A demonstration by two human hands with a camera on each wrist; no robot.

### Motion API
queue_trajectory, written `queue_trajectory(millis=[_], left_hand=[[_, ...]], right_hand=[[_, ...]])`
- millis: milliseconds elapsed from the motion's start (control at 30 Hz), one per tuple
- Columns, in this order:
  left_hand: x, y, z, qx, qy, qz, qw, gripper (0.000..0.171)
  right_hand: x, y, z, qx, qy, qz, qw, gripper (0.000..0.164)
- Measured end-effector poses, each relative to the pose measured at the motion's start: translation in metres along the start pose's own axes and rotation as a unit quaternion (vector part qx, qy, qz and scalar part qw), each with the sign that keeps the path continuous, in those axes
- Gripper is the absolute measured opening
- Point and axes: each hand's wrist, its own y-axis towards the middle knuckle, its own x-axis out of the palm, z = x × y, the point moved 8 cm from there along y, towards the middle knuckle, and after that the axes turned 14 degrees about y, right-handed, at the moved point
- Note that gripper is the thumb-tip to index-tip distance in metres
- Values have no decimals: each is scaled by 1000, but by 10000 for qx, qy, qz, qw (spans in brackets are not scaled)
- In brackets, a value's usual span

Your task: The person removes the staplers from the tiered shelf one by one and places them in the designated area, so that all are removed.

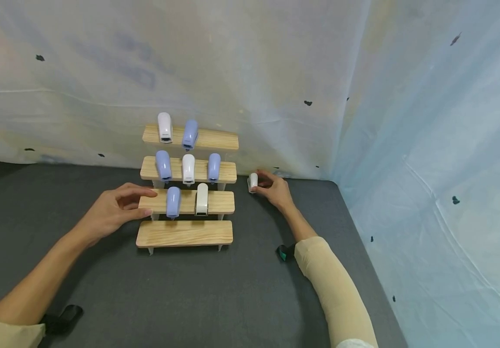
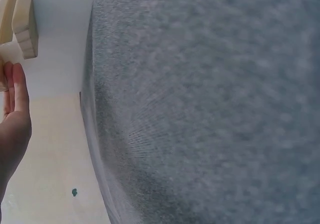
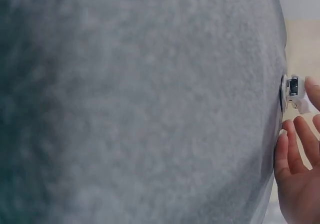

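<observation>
A tiered wooden stand holds white and lavender staplers on its upper boards. My left hand is at the left end of its second board from the bottom, pinching that end with the fingertips above and the thumb below. In the left wrist view, the fingers of that hand reach up beside the stand's board ends. To the right of the stand, my right hand holds a small white stapler between thumb and fingers, low over the table. The right wrist view shows this stapler beside the thumb.
A white stapler and a lavender one stand on the top board. The lowest board carries nothing. A pale sheet hangs behind the dark table, and another sheet hangs along its right side.
</observation>
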Motion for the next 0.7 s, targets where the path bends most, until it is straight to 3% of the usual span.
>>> queue_trajectory(millis=[467, 700], left_hand=[[0, 4, 3, 146, -140, -183, 9996, 43], [-1, 4, 3, 178, -120, -187, 9996, 45]], right_hand=[[-19, -6, -25, -418, 368, 451, 9974, 52], [-22, -9, -49, -731, 513, 471, 9949, 49]])
